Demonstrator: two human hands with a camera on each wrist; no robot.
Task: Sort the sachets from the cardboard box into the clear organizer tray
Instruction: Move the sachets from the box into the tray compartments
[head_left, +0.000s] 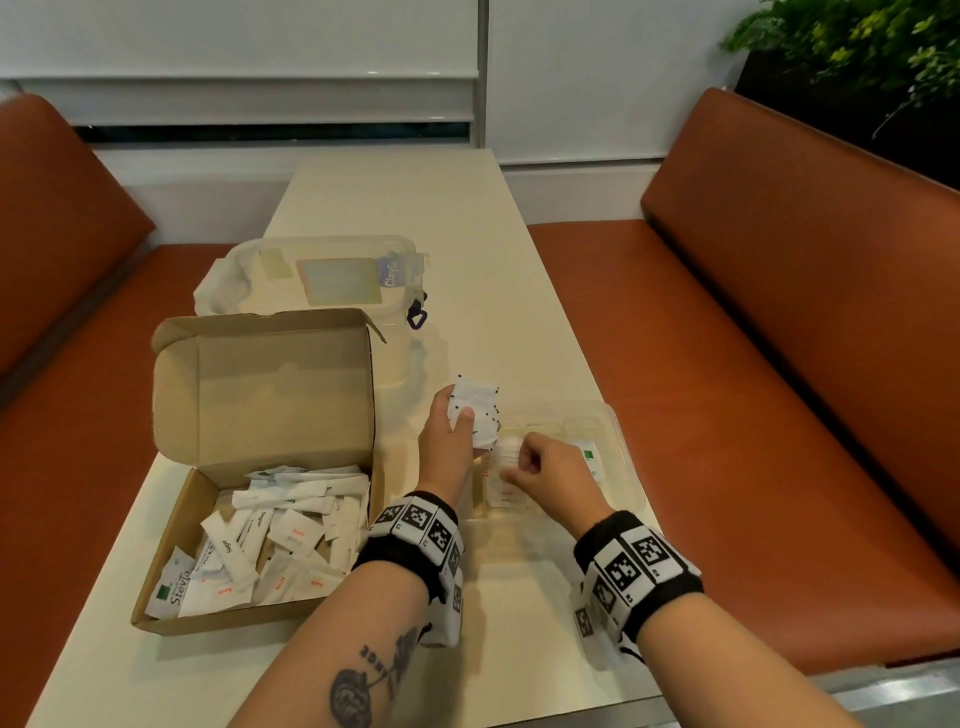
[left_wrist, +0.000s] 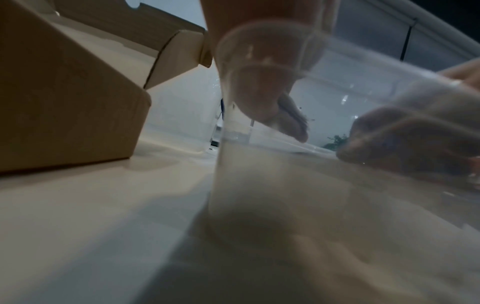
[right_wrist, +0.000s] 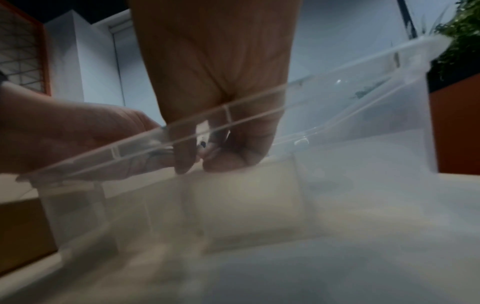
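An open cardboard box (head_left: 171, 545) at the left holds several white sachets (head_left: 280, 540). The clear organizer tray (head_left: 618, 447) lies to its right, with white sachets in a left compartment and a green-marked one (head_left: 589, 460) further right. My left hand (head_left: 460, 418) is raised at the tray's left edge and grips a bundle of white sachets (head_left: 478, 405). My right hand (head_left: 517, 467) reaches into the tray with curled fingers and pinches a white sachet (right_wrist: 202, 128). The left wrist view shows both hands blurred through the tray wall (left_wrist: 259, 185).
A clear lidded container (head_left: 322, 275) stands behind the box. The narrow cream table (head_left: 395, 197) runs away from me between two orange benches (head_left: 779, 364). A plant (head_left: 857, 41) sits at the far right.
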